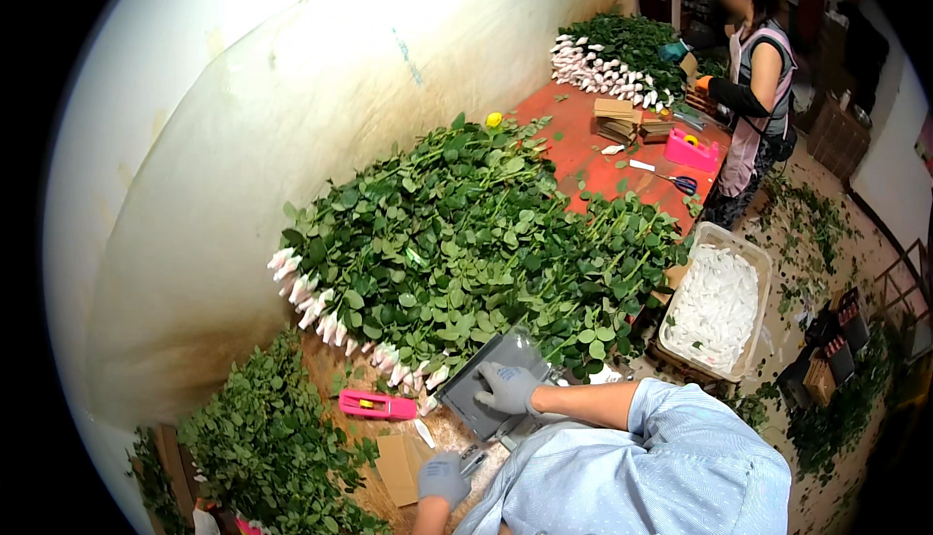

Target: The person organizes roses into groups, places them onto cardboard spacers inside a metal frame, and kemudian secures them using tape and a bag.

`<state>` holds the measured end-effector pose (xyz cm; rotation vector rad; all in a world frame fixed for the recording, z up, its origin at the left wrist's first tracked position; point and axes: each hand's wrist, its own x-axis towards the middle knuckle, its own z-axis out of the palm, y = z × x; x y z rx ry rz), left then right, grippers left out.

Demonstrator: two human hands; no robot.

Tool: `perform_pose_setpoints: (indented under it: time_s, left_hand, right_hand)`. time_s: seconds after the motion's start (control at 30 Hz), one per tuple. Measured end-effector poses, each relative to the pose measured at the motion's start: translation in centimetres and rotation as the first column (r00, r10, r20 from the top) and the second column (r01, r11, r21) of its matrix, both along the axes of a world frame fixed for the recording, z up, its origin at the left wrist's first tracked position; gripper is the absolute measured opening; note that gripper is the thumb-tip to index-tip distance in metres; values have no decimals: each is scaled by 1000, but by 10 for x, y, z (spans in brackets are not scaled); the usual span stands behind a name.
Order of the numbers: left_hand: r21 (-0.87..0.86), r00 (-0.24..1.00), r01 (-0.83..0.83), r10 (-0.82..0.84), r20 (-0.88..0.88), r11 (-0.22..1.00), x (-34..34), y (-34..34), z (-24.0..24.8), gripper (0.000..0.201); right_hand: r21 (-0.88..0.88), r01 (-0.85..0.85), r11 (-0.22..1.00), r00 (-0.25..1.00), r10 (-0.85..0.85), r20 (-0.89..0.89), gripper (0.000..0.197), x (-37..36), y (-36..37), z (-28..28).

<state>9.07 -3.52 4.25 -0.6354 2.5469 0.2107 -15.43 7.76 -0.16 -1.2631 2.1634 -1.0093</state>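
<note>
My right hand (507, 387), in a grey work glove, lies with its fingers stretched out on a dark grey flat tray (476, 409) with a clear plastic edge. Lower down, my gloved left hand (444, 480) is closed around a metal tool (473, 463) whose exact kind is unclear. Beside that hand lies a piece of brown cardboard (396, 468), with a small white sleeve (425, 433) close by. A pink tape dispenser (377, 405) sits left of the tray. Just beyond, a large heap of leafy rose stems (457, 234) has its white-wrapped blooms (330, 326) toward the left.
Another bunch of stems (277, 438) stands at lower left. A clear bin of white sleeves (717, 302) is to the right. On the red table (583, 161) are scissors (683, 184), cardboard stacks (617, 119) and another pink dispenser (692, 150). A co-worker (758, 88) handles roses there.
</note>
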Motion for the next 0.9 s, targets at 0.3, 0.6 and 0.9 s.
perform_pose_setpoints:
  time_s: [0.3,0.6,0.9]
  left_hand:
    - [938,345,-45,886,-308,344,-74,14,16,50]
    - [874,445,23,779,-443,485,-115,-9,-79,68]
    - [56,797,183,-115,-593,981,-93,41,-45,87]
  right_hand:
    - [-108,-224,969,937,245,251,108,-10,5,5]
    - [-133,-210,969,921,242,307,111,-5,10,-9]
    - [-61,-52,997,626,80,776,59,-85,50,3]
